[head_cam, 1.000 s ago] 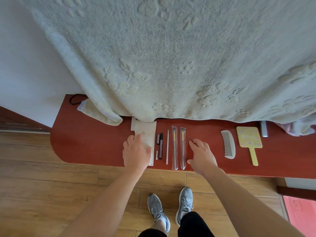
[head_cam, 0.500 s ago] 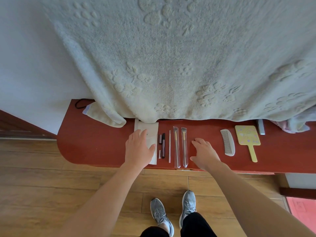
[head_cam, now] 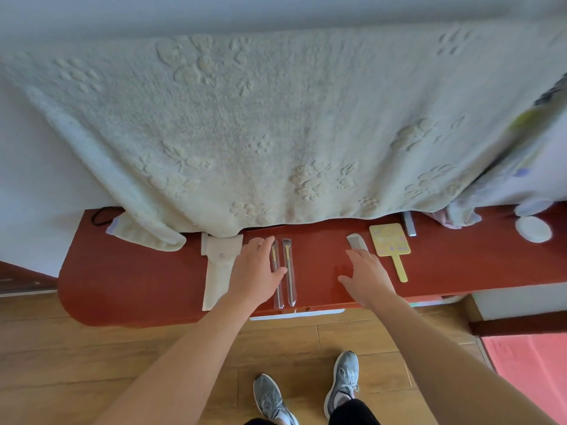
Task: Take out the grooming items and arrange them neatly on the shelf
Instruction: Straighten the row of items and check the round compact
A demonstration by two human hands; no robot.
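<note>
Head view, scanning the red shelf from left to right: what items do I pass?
black cord → white pouch → sleeved brushes → comb → yellow hand mirror → round white pad

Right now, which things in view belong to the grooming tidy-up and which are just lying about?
Job: white pouch, two sleeved brushes, comb, yellow hand mirror, red shelf, left hand and right hand, both open.

Lying about: cream blanket, black cord, round white pad, grey shoes.

Open shelf (head_cam: 319, 256) strip between brushes (head_cam: 289, 271) and comb (head_cam: 356, 242)
</note>
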